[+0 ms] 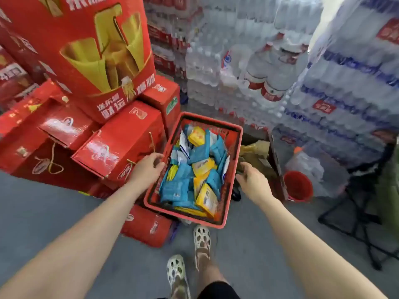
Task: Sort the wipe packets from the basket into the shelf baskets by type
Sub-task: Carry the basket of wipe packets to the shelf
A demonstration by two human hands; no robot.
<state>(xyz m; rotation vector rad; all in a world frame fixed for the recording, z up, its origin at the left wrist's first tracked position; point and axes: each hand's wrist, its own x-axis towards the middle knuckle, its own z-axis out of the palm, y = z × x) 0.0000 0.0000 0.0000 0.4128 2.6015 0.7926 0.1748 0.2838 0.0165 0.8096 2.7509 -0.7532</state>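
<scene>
Water stacks (302,61): shrink-wrapped bottle packs piled high, beyond and above the right hand.
Red cartons (90,61): gift boxes with rope handles, stacked beyond and outward of the left hand; nearest carton (121,141) touching the back of that hand or just beside it, cannot tell which.
Floor (54,212): grey, bare below both forearms.
Basket (232,175): red plastic, rectangular, lying between the two hands; near end resting on a red carton (146,227), above the feet.
Folding stand (356,212): black frame, well outward of the right hand.
Red bucket (299,186): small, on the floor just outward of the right hand.
Wipe packets (194,171): blue, yellow and a few white, heaped loose inside the basket, inward of both hands.
Left hand (149,167): fingers curled against the basket's left rim, holding it.
Right hand (252,178): fingers loosely bent and slightly apart, near the basket's right rim; contact with the rim cannot be told; nothing seen in it.
Shoes (190,255): pale perforated clogs, below the basket.
</scene>
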